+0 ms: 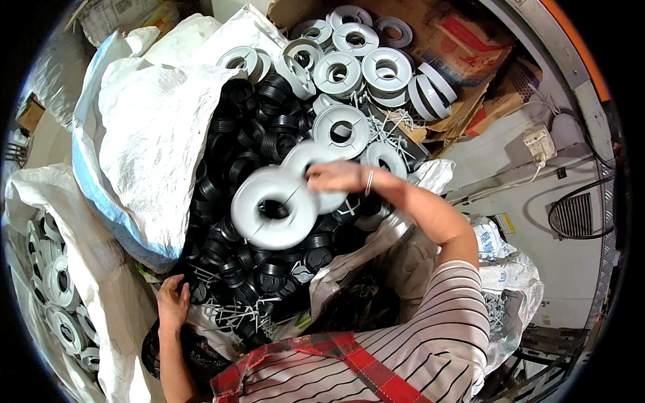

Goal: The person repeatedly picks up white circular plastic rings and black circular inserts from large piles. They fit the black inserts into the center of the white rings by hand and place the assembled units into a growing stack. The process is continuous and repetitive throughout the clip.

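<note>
Over the middle of the pile, my right hand [334, 176] is smeared by motion, its fingers curled at the edge of a grey plastic ring [301, 156] with a wide hole. A second grey ring [254, 213] overlaps it in front, close to my fingertips. Both rings look slightly blurred. At the lower left, my left hand [173, 302] rests beside the black ribbed plastic parts [232, 269], fingers loosely bent and apart, with nothing visible in them. Thin grey plastic sticks [235, 314] lie scattered near it.
More grey rings [337, 72] are stacked at the back. A white woven sack [151, 148] borders the pile on the left; another sack [101, 269] with grey rings stands further left. Cardboard [463, 50] lies at the back right. A clear bag [514, 282] sits beside my right side.
</note>
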Demonstrator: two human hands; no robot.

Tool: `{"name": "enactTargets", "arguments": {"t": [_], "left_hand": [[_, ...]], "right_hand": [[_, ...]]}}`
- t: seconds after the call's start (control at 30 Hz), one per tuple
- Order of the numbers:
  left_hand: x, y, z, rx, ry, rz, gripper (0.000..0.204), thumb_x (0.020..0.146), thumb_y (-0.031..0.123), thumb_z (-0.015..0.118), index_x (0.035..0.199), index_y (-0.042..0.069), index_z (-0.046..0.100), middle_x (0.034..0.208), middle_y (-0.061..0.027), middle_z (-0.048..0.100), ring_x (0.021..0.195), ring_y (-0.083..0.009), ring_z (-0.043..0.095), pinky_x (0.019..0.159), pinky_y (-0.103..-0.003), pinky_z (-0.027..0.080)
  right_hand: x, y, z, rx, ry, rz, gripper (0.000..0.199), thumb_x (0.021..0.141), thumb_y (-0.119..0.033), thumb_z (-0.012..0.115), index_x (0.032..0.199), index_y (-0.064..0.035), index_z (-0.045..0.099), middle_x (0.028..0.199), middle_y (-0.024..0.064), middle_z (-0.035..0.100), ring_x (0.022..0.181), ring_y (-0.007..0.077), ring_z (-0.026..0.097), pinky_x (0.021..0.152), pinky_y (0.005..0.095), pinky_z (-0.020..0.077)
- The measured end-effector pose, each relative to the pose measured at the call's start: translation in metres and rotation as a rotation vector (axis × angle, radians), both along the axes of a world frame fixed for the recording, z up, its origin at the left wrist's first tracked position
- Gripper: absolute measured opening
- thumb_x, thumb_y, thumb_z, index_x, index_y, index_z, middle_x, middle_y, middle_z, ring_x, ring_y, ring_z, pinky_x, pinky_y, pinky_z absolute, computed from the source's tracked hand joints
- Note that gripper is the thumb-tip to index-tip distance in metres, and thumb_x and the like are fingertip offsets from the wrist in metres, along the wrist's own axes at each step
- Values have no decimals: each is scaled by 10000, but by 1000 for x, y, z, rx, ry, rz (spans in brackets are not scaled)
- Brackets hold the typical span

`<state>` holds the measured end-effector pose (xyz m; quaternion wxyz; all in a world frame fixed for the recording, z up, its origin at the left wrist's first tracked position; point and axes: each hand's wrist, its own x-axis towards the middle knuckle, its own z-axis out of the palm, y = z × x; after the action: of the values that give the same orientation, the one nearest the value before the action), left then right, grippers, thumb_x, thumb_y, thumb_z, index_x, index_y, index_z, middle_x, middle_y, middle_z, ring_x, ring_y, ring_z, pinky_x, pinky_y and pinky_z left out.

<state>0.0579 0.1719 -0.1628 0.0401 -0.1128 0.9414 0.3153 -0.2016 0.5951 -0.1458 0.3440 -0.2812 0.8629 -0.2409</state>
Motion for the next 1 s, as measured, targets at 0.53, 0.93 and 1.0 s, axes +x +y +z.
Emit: {"name": "enactTargets", "arguments": {"t": [0.53,0.93,1.0], "left_hand": [[-7,6,-6,15,-114,101,222,820,16,611,1033,-45,608,991,-199,625,859,-291,625,760,-348,494],[-6,8,-10,-3,-81,13,200,811,-3,605,1006,-45,608,1010,-204,623,915,-326,624,813,-351,492],[-3,9,-4,50,-91,59,196,813,-3,605,1003,-45,607,1011,-202,621,914,-320,625,808,-348,493]], "right_hand": [[-219,78,-71,243,439,-1355,1325,565,-678,721,1446,-3,-1,1353,332,365,1296,434,326,1087,467,221],[-233,38,-120,-93,495,-1625,1194,611,-412,744,1415,51,-6,1144,330,469,1004,378,563,827,416,474],[-218,34,-108,-314,246,-1517,962,624,-378,738,1324,67,252,943,230,588,777,305,630,565,363,507]]}}
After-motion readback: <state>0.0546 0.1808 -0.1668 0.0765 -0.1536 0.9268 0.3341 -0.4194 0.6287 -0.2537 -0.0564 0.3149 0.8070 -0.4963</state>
